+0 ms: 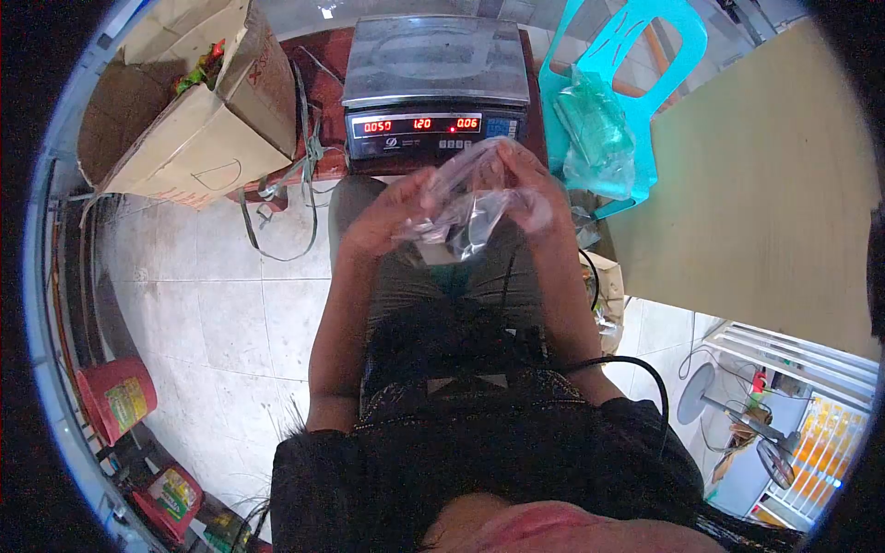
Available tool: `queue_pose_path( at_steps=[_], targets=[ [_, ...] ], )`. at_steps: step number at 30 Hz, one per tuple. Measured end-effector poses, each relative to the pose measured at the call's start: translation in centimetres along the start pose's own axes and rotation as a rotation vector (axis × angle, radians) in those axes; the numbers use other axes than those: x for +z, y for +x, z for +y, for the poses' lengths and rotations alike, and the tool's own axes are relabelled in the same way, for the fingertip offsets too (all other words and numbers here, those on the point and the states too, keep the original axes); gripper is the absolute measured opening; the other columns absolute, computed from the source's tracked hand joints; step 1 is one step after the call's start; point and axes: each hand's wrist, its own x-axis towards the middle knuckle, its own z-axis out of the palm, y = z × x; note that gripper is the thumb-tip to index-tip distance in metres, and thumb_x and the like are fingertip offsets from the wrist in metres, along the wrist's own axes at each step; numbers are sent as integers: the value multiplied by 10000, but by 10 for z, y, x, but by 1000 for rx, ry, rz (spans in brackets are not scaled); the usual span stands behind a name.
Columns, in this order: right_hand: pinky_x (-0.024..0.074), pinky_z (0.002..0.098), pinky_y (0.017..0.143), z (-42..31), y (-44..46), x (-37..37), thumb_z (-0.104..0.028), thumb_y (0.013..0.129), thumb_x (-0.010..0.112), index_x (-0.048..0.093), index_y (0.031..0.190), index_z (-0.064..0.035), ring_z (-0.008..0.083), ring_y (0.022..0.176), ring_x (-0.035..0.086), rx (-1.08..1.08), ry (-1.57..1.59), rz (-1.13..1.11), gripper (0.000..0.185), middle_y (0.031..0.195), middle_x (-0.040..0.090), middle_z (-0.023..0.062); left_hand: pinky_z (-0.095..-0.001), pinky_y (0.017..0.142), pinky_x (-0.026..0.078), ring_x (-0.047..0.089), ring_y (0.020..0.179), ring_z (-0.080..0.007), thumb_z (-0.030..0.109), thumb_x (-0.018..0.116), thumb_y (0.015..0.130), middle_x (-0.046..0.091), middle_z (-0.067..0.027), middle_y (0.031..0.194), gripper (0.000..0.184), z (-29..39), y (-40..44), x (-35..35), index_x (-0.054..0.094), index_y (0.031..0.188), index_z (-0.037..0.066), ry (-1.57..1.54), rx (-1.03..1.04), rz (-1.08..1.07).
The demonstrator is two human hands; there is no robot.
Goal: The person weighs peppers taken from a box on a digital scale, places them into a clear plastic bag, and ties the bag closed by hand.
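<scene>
A clear plastic bag (468,207) is stretched between my two hands above my lap, just in front of the scale. My left hand (392,214) grips its left side with the fingers closed. On the other side my right hand (535,189) pinches the bag near its upper edge. The bag is crumpled and shiny, and I make out nothing inside it. Just beyond my fingers stands a digital weighing scale (437,69) with a bare metal plate and lit red digits.
At the left an open cardboard box (198,124) holds something red and green. A turquoise plastic chair (645,92) bears packs of clear bags (595,134). A wooden board (747,194) fills the right side. Red pots (118,398) stand at lower left, a fan (776,463) at lower right.
</scene>
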Motion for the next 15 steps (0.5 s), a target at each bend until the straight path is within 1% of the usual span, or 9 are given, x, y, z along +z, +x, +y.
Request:
queue_pose_path(
  at_steps=[3,5,6,7,9,10,12,13,15],
  targets=[
    [443,225,516,5,16,-27,-285,960,549,598,886,-78,131,668,601,131,216,-623,225,810,631,46,-246,820,447,575,873,-91,257,661,881,609,-12,979,348,-7,-9,-16,549,1148,63,85,-101,-31],
    [447,224,522,-2,12,-30,-277,941,582,611,925,-71,117,652,596,152,95,-526,209,793,622,22,-267,843,443,570,902,-102,244,629,905,602,-18,1001,315,-11,-4,-28,546,1149,63,0,-9,24],
    [450,222,528,-2,11,-28,-275,934,594,616,944,-67,112,649,595,132,-23,-468,210,788,618,13,-278,854,440,567,917,-107,237,613,918,598,-21,1012,298,-13,-2,-33,545,1150,63,-41,40,50],
    [453,220,534,-3,9,-23,-274,927,606,621,962,-64,108,645,594,118,-141,-411,214,782,615,4,-285,856,439,565,926,-115,233,599,928,597,-25,1006,282,-10,-1,-26,545,1145,63,-128,81,93],
    [460,214,552,-1,-3,5,-276,916,621,628,999,-58,101,647,594,27,-487,-264,233,776,610,-8,-298,860,436,561,943,-130,225,571,948,593,-32,993,251,6,3,8,547,1136,61,-303,161,175],
    [471,225,576,0,-2,1,-286,917,618,628,1012,-54,102,660,595,45,-534,-317,250,778,610,-12,-323,829,452,551,957,-141,225,559,958,586,-36,973,249,15,4,26,543,1132,47,-335,143,408],
    [492,245,625,5,0,-12,-306,920,614,628,1038,-47,104,685,595,82,-626,-422,285,784,608,-20,-306,785,457,555,911,-138,256,566,954,578,-33,946,274,20,2,31,542,1125,45,-314,50,550],
    [496,262,656,4,2,-17,-305,923,609,626,1011,-53,111,712,598,104,-539,-359,267,785,610,-15,-297,763,460,558,888,-136,272,569,952,574,-31,932,286,21,2,32,542,1122,44,-303,2,620],
    [503,296,719,1,6,-25,-304,931,599,622,956,-64,125,766,604,145,-365,-231,242,786,612,-4,-267,719,450,552,828,-117,322,589,933,570,-8,888,338,5,3,-6,542,1123,46,-549,46,41]
  ],
)
